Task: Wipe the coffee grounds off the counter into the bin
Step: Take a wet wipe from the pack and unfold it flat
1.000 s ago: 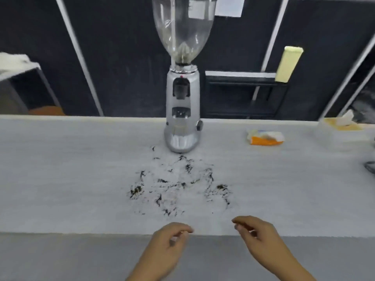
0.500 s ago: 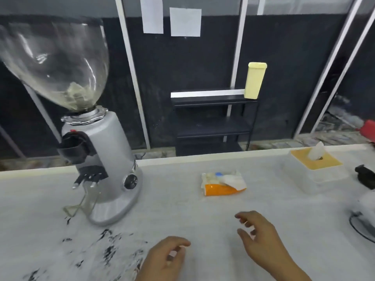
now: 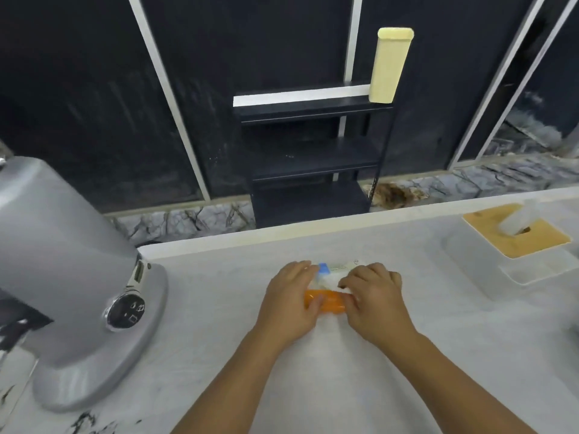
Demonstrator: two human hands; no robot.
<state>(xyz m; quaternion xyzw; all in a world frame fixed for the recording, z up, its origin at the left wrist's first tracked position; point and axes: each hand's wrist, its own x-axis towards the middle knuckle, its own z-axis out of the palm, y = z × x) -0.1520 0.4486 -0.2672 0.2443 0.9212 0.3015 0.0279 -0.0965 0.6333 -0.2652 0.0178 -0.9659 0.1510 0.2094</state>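
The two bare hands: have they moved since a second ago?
Yes. Both hands, left and right, went forward from the counter's near edge to the orange-and-white wipes packet, beside the fixed silver grinder.

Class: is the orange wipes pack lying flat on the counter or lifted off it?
Lying flat: the orange wipes pack rests on the counter, both hands on it.

Grinder (image 3: 62, 277) blocks left; tissue box (image 3: 513, 245) blocks right; bare counter (image 3: 219, 308) between, near wipes pack (image 3: 326, 303).
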